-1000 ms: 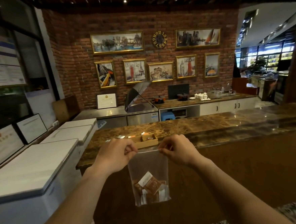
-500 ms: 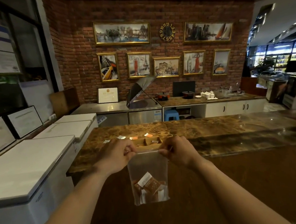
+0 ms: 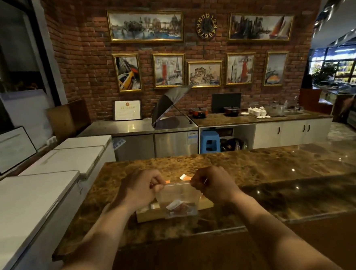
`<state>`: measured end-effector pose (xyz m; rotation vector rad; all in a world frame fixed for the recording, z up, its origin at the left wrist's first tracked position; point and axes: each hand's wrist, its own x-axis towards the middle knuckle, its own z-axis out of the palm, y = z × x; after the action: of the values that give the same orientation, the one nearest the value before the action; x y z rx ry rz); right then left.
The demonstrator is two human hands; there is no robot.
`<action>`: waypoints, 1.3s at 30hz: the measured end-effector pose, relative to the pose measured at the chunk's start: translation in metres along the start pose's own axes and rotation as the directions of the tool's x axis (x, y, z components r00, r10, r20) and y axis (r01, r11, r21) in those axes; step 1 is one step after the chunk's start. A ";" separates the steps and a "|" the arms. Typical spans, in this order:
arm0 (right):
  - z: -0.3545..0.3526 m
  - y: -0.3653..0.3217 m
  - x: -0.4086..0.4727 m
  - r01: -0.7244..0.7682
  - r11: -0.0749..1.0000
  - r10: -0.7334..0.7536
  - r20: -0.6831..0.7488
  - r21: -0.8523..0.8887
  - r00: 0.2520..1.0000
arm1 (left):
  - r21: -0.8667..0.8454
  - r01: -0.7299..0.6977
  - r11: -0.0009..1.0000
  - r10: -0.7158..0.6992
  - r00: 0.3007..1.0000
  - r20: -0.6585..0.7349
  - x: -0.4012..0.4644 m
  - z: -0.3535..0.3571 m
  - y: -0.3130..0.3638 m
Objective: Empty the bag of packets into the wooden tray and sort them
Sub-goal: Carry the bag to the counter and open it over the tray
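Note:
A clear plastic bag (image 3: 178,195) hangs between my hands over the brown marble counter (image 3: 259,171). Brown and white packets (image 3: 179,208) lie bunched at its bottom. My left hand (image 3: 139,189) pinches the bag's top left corner, and my right hand (image 3: 213,184) pinches the top right corner. Directly behind and below the bag sits the wooden tray (image 3: 150,216), mostly hidden by the bag and my hands. Two loose packets (image 3: 184,177) lie on the counter just beyond my hands.
White chest freezers (image 3: 30,200) run along the left of the counter. Past the counter stand a steel worktop (image 3: 134,127), white cabinets (image 3: 288,133) and a blue stool (image 3: 209,141) against a brick wall hung with pictures.
I have moved closer to the counter. The bag, earlier hanging in front of the counter's face, is now raised over the counter top right in front of the wooden tray.

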<state>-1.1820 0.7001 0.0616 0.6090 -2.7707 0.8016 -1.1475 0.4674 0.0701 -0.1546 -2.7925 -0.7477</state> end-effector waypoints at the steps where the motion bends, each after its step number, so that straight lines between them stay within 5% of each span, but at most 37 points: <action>1: 0.002 0.005 0.009 0.016 1.000 -0.016 0.002 0.002 1.000 | 0.011 0.000 1.000 0.000 1.000 -0.004 0.008 0.002 -0.002; 25: 0.015 0.114 0.186 -0.025 0.958 -0.069 0.316 0.285 0.946 | 0.141 -0.073 0.987 0.049 0.984 0.170 0.185 0.056 0.009; 39: 0.013 0.106 0.228 -0.011 0.905 -0.129 0.300 0.425 0.945 | -0.035 0.052 0.998 -0.042 0.971 0.234 0.233 0.047 -0.011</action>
<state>-1.4341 0.6984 0.0676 0.9761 -2.8501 1.4247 -1.3840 0.4905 0.0862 -0.1957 -3.0132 -0.8487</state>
